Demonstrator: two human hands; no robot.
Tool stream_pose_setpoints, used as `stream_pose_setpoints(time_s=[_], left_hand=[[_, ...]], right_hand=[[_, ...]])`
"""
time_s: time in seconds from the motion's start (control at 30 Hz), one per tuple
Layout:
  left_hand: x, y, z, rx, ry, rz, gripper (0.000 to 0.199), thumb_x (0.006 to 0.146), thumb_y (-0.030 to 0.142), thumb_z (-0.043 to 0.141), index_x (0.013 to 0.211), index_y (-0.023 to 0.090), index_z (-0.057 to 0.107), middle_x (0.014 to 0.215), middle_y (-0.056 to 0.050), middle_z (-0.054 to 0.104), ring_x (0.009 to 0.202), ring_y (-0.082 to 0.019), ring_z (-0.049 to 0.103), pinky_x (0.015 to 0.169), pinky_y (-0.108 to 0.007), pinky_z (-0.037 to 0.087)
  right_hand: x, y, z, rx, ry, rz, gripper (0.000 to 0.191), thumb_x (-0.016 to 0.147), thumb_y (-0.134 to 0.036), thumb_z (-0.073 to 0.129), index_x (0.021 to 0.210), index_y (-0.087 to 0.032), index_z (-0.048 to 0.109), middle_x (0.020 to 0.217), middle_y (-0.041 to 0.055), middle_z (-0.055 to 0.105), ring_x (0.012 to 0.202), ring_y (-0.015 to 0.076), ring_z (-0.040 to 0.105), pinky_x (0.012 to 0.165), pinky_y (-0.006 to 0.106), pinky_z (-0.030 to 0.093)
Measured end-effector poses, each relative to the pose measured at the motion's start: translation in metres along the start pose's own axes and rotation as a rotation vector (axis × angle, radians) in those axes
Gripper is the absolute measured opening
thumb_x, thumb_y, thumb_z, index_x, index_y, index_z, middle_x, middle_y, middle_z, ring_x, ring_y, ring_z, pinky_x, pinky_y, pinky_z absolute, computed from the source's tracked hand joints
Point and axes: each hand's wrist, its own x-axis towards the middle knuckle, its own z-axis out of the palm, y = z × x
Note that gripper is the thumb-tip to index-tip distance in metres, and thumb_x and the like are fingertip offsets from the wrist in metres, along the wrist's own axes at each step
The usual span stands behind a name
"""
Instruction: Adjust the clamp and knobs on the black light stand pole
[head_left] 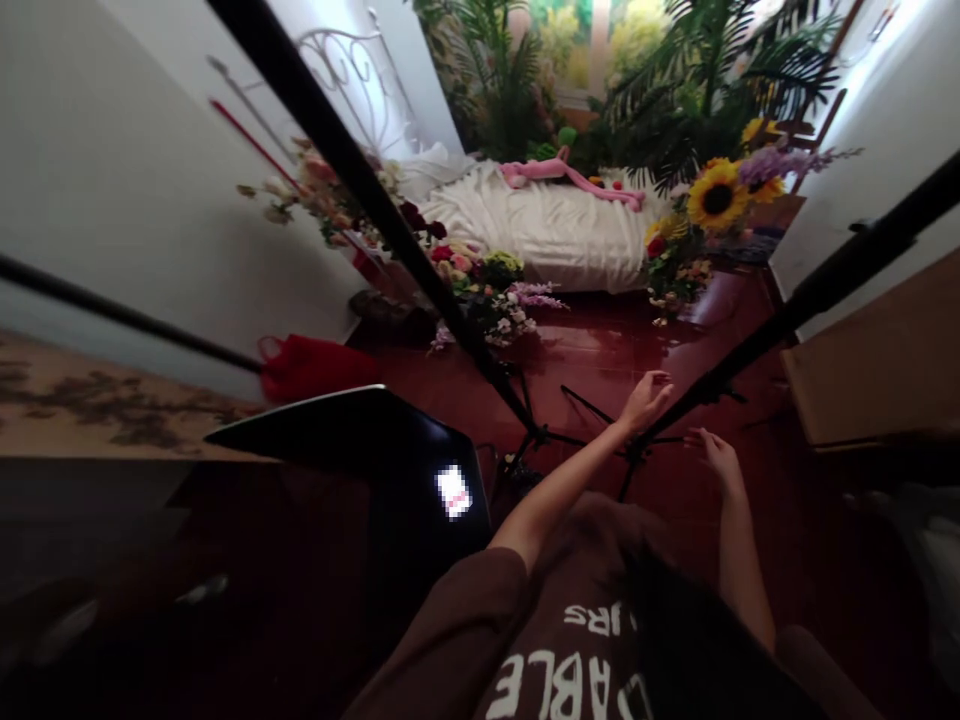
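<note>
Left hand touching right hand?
Apart. The head view shows red floor and a black pole between the left hand and right hand.

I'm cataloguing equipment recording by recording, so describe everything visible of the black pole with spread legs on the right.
The slanting black pole looks like metal tubing. It rises rightward and leaves the frame at the right edge, with a knob-like fitting partway along and thin legs spread at its foot over the glossy dark-red floor. The bare left hand is close beside it, the right hand on its other side; contact cannot be told.
</note>
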Motion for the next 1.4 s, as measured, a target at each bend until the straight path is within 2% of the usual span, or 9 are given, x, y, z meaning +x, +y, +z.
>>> stream_pose_setpoints(time_s=[0.17, 0.27, 0.4, 0.6, 0.83, 1.03, 1.17, 1.3, 1.4], left_hand=[[0.036, 0.052, 0.043, 0.03, -0.129, 0.215, 0.056, 0.077, 0.051, 0.066, 0.12, 0.018, 0.049, 0.114, -0.012, 0.063, 0.105, -0.019, 0.062, 0.094, -0.032, 0.047], [0.049, 0.065, 0.067, 0.059, -0.076, 0.198, 0.058, 0.073, 0.054, 0.069, 0.115, 0.018, 0.052, 0.094, -0.006, 0.067, 0.08, -0.015, 0.063, 0.073, -0.025, 0.048], [0.056, 0.064, 0.085, 0.113, 0.053, 0.108, 0.04, 0.08, 0.057, 0.059, 0.089, 0.018, 0.062, 0.064, 0.002, 0.059, 0.054, -0.01, 0.052, 0.056, -0.021, 0.039], [0.058, 0.057, 0.088, 0.168, 0.078, 0.117, 0.037, 0.081, 0.055, 0.058, 0.084, 0.018, 0.062, 0.058, 0.003, 0.055, 0.051, -0.01, 0.048, 0.053, -0.02, 0.035], [0.058, 0.06, 0.087, 0.22, 0.073, 0.138, 0.035, 0.083, 0.053, 0.057, 0.083, 0.018, 0.061, 0.06, 0.001, 0.055, 0.052, -0.011, 0.049, 0.054, -0.021, 0.034], [0.059, 0.06, 0.088, 0.231, 0.08, 0.169, 0.032, 0.086, 0.049, 0.054, 0.086, 0.018, 0.059, 0.064, 0.0, 0.057, 0.055, -0.01, 0.051, 0.056, -0.021, 0.034], [0.059, 0.059, 0.089, 0.235, 0.083, 0.178, 0.03, 0.086, 0.047, 0.054, 0.083, 0.018, 0.058, 0.063, 0.0, 0.056, 0.055, -0.011, 0.051, 0.056, -0.022, 0.033], [0.058, 0.059, 0.09, 0.214, 0.088, 0.167, 0.029, 0.084, 0.047, 0.058, 0.082, 0.017, 0.058, 0.062, 0.001, 0.056, 0.055, -0.01, 0.052, 0.055, -0.021, 0.035], [0.057, 0.059, 0.09, 0.192, 0.084, 0.152, 0.03, 0.084, 0.047, 0.059, 0.084, 0.017, 0.059, 0.062, 0.001, 0.057, 0.055, -0.01, 0.053, 0.056, -0.021, 0.036]], right_hand=[[-0.006, -0.046, -0.009, 0.225, 0.04, -0.135, 0.054, 0.083, -0.069, 0.047, 0.087, -0.02, 0.068, 0.083, 0.0095, 0.075, 0.072, 0.0199, 0.072, 0.063, 0.03, 0.058], [-0.009, -0.072, -0.014, 0.249, 0.084, -0.147, 0.058, 0.083, -0.072, 0.041, 0.084, -0.02, 0.067, 0.078, 0.0094, 0.074, 0.065, 0.0182, 0.07, 0.054, 0.027, 0.055], [-0.015, -0.091, -0.01, 0.219, 0.116, -0.129, 0.044, 0.079, -0.062, 0.059, 0.08, -0.018, 0.066, 0.068, 0.007, 0.071, 0.052, 0.0146, 0.063, 0.044, 0.023, 0.047], [-0.014, -0.095, -0.003, 0.327, 0.075, -0.141, 0.03, 0.072, -0.047, 0.069, 0.076, -0.018, 0.063, 0.064, 0.0006, 0.066, 0.047, 0.0095, 0.053, 0.046, 0.022, 0.048], [-0.009, -0.089, -0.017, 0.245, -0.009, -0.309, 0.045, 0.057, -0.051, 0.079, 0.08, -0.021, 0.056, 0.077, -0.0011, 0.068, 0.062, 0.0093, 0.059, 0.052, 0.018, 0.049], [-0.003, -0.088, -0.028, 0.138, -0.127, -0.508, 0.049, 0.056, -0.052, 0.083, 0.084, -0.025, 0.053, 0.078, -0.0027, 0.065, 0.067, 0.0126, 0.06, 0.056, 0.024, 0.053], [0.002, -0.088, -0.031, 0.048, -0.072, -0.657, 0.039, 0.06, -0.044, 0.082, 0.081, -0.025, 0.056, 0.084, -0.0002, 0.065, 0.075, 0.016, 0.062, 0.06, 0.028, 0.054], [0.005, -0.088, -0.033, -0.099, 0.131, -0.856, 0.018, 0.073, -0.037, 0.07, 0.068, -0.022, 0.061, 0.092, 0.0035, 0.064, 0.087, 0.0183, 0.062, 0.068, 0.031, 0.053], [0.004, -0.093, -0.032, -0.219, 0.271, -0.975, 0.023, 0.08, -0.028, 0.058, 0.059, -0.02, 0.062, 0.097, 0.0058, 0.064, 0.094, 0.0199, 0.061, 0.078, 0.036, 0.053]])
